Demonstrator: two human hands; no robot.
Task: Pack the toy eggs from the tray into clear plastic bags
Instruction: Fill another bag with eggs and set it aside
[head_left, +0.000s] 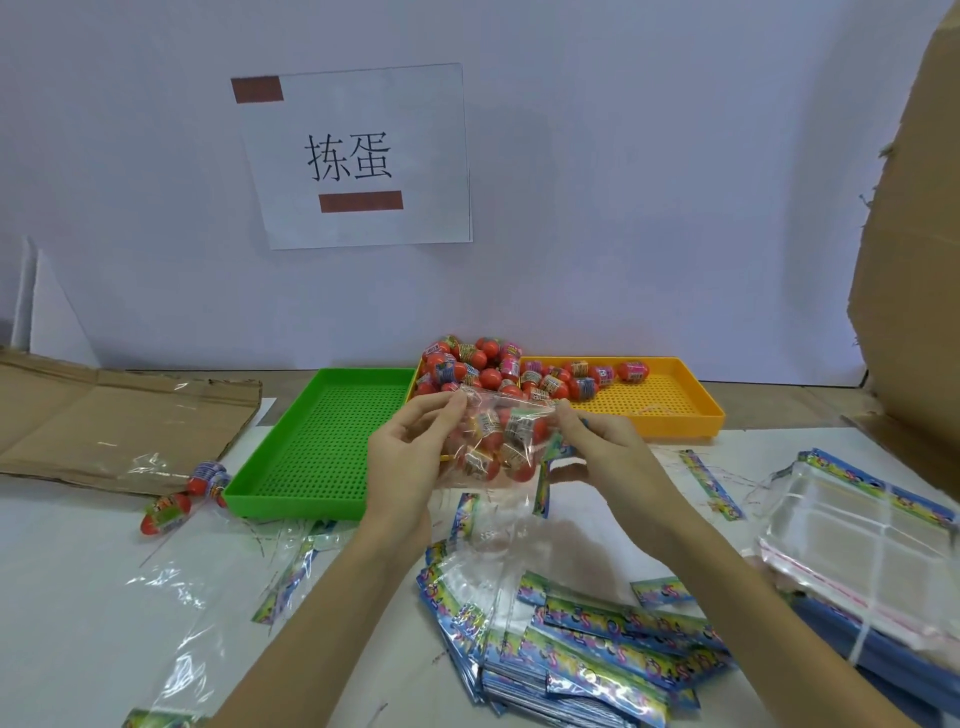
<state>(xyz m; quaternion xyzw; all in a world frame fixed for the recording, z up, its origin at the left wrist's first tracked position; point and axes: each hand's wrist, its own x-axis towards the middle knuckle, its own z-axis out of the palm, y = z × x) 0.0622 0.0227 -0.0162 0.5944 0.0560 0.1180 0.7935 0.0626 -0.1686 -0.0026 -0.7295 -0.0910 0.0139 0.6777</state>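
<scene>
both hands hold a clear plastic bag (493, 441) of toy eggs up above the table (104, 571), in front of the trays; the left hand (405, 457) pinches the bag's upper left corner, fingers curled on the film; the right hand (597, 447) pinches its right edge the same way; more toy eggs (488, 369) are heaped at the left end of the yellow tray (675, 410); the green tray (322, 441) sits just beside it; two loose eggs (187, 493) lie left of the green tray; empty bags (571, 639) are scattered below the arms
</scene>
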